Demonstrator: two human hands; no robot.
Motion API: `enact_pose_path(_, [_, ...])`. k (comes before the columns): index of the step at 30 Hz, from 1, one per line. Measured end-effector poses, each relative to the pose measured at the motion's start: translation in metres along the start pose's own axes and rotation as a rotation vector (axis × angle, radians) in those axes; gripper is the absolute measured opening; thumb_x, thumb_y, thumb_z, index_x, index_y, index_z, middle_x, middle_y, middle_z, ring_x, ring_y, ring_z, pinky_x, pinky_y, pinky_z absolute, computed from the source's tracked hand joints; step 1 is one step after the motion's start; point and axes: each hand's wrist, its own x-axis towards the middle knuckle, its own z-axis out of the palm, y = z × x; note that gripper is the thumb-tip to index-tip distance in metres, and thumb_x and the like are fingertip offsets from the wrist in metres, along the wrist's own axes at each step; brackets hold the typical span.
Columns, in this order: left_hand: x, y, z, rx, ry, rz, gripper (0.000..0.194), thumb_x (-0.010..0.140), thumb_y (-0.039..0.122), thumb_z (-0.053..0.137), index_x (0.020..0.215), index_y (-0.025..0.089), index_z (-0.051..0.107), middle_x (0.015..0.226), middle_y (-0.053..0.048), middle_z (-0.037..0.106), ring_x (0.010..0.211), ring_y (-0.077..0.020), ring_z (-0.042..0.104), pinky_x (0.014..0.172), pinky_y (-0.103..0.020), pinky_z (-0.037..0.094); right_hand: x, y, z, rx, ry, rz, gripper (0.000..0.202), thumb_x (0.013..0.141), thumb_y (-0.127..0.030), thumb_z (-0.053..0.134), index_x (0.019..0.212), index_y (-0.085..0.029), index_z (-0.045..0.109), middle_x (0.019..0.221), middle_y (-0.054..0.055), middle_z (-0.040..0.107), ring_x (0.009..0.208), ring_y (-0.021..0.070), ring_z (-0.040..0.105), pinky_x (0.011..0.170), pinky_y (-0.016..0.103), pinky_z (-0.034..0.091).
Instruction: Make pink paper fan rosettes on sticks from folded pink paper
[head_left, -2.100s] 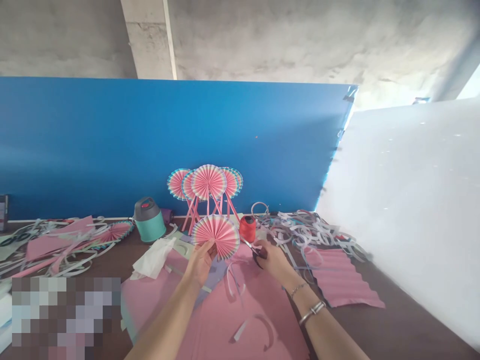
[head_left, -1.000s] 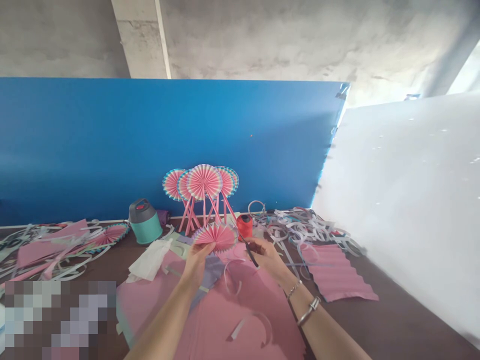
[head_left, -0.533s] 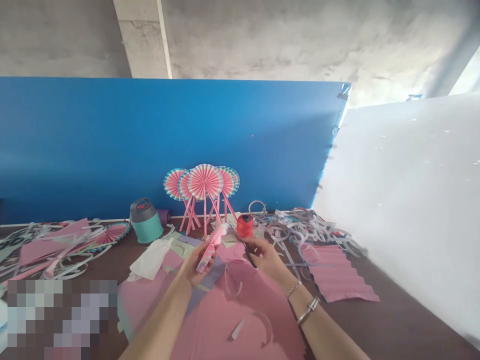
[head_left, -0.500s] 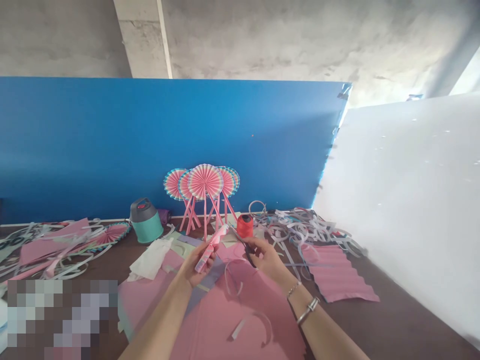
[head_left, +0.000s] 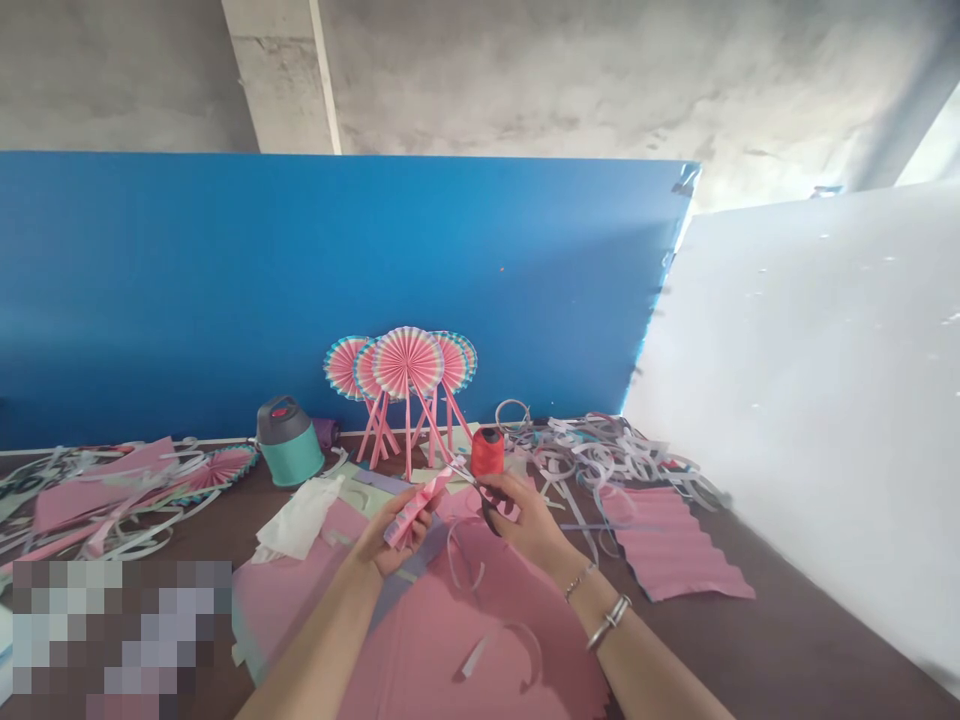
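My left hand [head_left: 391, 530] is closed around a pleated strip of pink paper [head_left: 417, 508], its upper end pointing away to the right. In my right hand [head_left: 526, 520] is a pair of scissors [head_left: 487, 508] with dark handles. The blades reach left to the upper end of the pleated paper; whether they touch it I cannot tell. Below both hands lie large pink paper sheets [head_left: 480, 590] with a few curled white offcuts [head_left: 491, 645] on them. Just beyond the scissors stands a spool of red thread [head_left: 487, 453].
Several round pink paper fans [head_left: 409, 363] on crossed pink sticks lean against the blue panel [head_left: 300, 250]. A teal container [head_left: 291, 450] and white tissue [head_left: 300, 520] are at left. Paper strips [head_left: 592, 450] and a wavy pink sheet [head_left: 675, 545] lie at right, beside the white wall.
The scissors have turned and moved slightly left, toward the pleated paper's end. The handles look wider apart. The pleats in my left hand are fanned out a little more.
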Motion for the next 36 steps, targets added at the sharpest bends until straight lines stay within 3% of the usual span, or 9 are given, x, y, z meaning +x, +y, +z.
enact_pose_path(11, [-0.001, 0.001, 0.003, 0.016, 0.07, -0.006, 0.053, 0.086, 0.018, 0.049, 0.135, 0.007, 0.032, 0.076, -0.008, 0.064, 0.047, -0.0058, 0.053, 0.039, -0.011, 0.045, -0.001, -0.001, -0.001, -0.013, -0.015, -0.04, 0.032, 0.072, -0.012, 0.05, 0.1, -0.022, 0.062, 0.084, 0.003, 0.059, 0.073, 0.0152, 0.053, 0.066, 0.027, 0.043])
enact_pose_path(24, [0.002, 0.005, -0.003, -0.005, 0.06, -0.019, 0.055, 0.084, 0.012, 0.05, 0.136, 0.007, 0.032, 0.077, -0.008, 0.063, 0.048, -0.0051, 0.054, 0.041, -0.01, 0.045, -0.002, -0.002, -0.01, -0.105, -0.02, -0.128, 0.038, 0.075, -0.01, 0.048, 0.108, -0.024, 0.06, 0.097, 0.006, 0.059, 0.077, 0.0159, 0.055, 0.071, 0.029, 0.045])
enact_pose_path(36, [0.003, 0.006, -0.004, 0.013, 0.075, -0.045, 0.053, 0.086, 0.014, 0.048, 0.136, 0.012, 0.033, 0.077, -0.008, 0.064, 0.047, -0.006, 0.056, 0.04, -0.012, 0.046, -0.002, 0.0, -0.007, -0.066, -0.028, -0.098, 0.038, 0.072, -0.01, 0.049, 0.105, -0.024, 0.061, 0.091, 0.004, 0.06, 0.072, 0.0147, 0.052, 0.067, 0.027, 0.044])
